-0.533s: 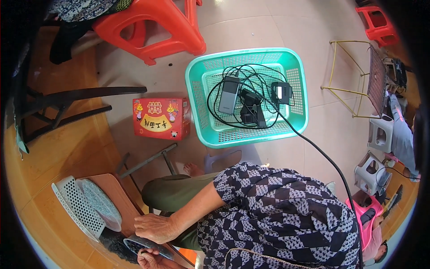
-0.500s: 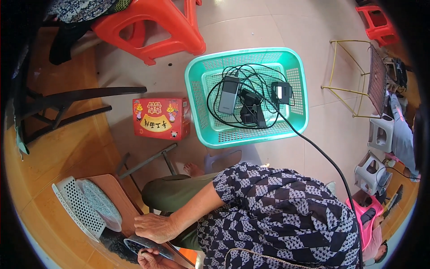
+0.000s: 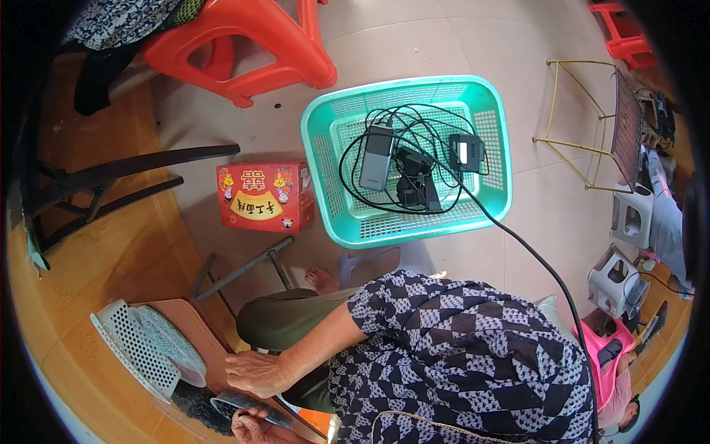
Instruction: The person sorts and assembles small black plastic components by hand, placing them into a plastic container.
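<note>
My right hand (image 3: 260, 372) is curled, its back toward the view; whatever its fingers hold is hidden. Just below it, my left hand (image 3: 256, 428) has thumb and fingers pinched together, on something too small to make out. Between and beside the hands lies a dark, shallow dish-like thing with a pale rim (image 3: 240, 404). A fuzzy black mass (image 3: 198, 409) adjoins it on the left. Past the right hand, a white perforated basket (image 3: 122, 337) leans by a clear bag of pale green bead-like bits (image 3: 171, 342), against a brown board (image 3: 194, 325).
A green basket (image 3: 318, 214) on the floor holds a power bank (image 3: 376, 157), coiled black cables and small black devices. One cable (image 3: 543, 266) runs along my right side. Nearby are a red box (image 3: 262, 198), red stool (image 3: 251, 44), yellow-legged rack (image 3: 592, 126) and another person (image 3: 617, 396).
The view has shifted slightly. Both hands remain close together by the dark dish-like thing; my left hand has moved a little up and right, fingers still pinched.
</note>
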`<state>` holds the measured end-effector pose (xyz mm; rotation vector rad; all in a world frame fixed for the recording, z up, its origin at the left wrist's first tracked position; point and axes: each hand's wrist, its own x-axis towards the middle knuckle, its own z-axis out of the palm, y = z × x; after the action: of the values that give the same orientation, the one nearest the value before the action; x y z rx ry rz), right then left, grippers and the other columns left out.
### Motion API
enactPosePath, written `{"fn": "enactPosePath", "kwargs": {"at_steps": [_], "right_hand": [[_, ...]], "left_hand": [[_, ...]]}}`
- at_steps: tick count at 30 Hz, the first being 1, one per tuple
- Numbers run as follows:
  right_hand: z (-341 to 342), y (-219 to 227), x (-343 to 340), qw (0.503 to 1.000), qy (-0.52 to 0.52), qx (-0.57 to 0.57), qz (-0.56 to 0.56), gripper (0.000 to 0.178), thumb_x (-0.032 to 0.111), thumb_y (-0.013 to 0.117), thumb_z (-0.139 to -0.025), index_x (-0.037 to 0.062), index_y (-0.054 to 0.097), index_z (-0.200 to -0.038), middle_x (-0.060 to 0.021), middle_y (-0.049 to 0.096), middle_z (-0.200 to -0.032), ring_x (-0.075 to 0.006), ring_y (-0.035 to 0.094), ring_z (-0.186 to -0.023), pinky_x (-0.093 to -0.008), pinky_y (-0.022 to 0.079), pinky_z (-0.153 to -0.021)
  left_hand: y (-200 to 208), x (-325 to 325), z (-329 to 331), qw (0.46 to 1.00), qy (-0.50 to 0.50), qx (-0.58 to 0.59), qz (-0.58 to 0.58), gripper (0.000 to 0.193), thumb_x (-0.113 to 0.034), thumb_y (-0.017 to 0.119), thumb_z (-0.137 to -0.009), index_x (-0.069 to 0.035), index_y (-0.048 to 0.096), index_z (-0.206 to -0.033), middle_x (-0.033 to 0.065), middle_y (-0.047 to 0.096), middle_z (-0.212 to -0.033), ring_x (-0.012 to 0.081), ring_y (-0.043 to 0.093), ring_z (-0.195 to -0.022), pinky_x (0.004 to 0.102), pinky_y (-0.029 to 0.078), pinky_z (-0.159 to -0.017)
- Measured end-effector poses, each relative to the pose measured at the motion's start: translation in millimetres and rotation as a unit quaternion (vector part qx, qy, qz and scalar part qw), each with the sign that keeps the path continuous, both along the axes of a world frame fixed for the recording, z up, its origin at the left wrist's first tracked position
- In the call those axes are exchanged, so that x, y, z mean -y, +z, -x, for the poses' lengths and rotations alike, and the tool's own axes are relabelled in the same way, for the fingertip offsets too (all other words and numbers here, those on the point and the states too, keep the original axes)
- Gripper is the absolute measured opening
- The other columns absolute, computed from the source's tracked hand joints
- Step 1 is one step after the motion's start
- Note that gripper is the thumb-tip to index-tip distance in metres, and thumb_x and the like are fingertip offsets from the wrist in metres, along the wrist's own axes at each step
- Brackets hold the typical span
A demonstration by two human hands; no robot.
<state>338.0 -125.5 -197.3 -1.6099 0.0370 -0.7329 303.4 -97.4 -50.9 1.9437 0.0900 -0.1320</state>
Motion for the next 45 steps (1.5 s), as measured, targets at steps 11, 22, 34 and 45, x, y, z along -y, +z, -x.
{"fn": "enactPosePath", "kwargs": {"at_steps": [11, 22, 34, 45], "right_hand": [[-53, 2, -43, 0.996, -0.065, 0.023, 0.058, 0.015, 0.014, 0.058, -0.068, 0.0025, 0.055, -0.078, -0.0104, 0.052, -0.074, -0.0301, 0.051, -0.074, -0.0403, 0.044, -0.061], [-52, 57, -60, 0.991, -0.037, 0.064, 0.114, 0.013, -0.002, 0.062, -0.074, -0.0008, 0.061, -0.087, -0.0114, 0.057, -0.077, -0.0291, 0.054, -0.070, -0.0388, 0.044, -0.061], [-144, 81, -26, 0.901, -0.057, 0.012, 0.429, 0.014, 0.000, 0.063, -0.075, 0.0054, 0.066, -0.087, -0.0098, 0.055, -0.077, -0.0287, 0.053, -0.078, -0.0383, 0.044, -0.066], [-167, 90, -43, 0.802, 0.047, -0.024, 0.595, 0.016, -0.003, 0.059, -0.064, 0.0041, 0.064, -0.077, -0.0143, 0.054, -0.082, -0.0315, 0.052, -0.086, -0.0430, 0.046, -0.073]], "left_hand": [[-35, -132, -82, 0.987, -0.050, -0.067, 0.136, 0.013, -0.004, 0.065, -0.084, 0.002, 0.059, -0.094, 0.0120, 0.062, -0.077, 0.0196, 0.059, -0.062, 0.0279, 0.050, -0.058], [-62, -218, -43, 0.962, -0.063, -0.068, 0.258, 0.011, -0.006, 0.064, -0.086, 0.004, 0.058, -0.086, 0.0142, 0.063, -0.079, 0.0186, 0.060, -0.064, 0.0276, 0.051, -0.058], [-69, -255, -36, 0.922, -0.094, -0.103, 0.360, 0.015, -0.007, 0.063, -0.087, 0.006, 0.059, -0.093, 0.0144, 0.064, -0.084, 0.0183, 0.062, -0.067, 0.0278, 0.053, -0.061], [-78, -274, -38, 0.884, -0.146, -0.162, 0.413, 0.017, -0.008, 0.059, -0.091, 0.005, 0.058, -0.101, 0.0117, 0.064, -0.088, 0.0137, 0.059, -0.071, 0.0246, 0.050, -0.069]]}}
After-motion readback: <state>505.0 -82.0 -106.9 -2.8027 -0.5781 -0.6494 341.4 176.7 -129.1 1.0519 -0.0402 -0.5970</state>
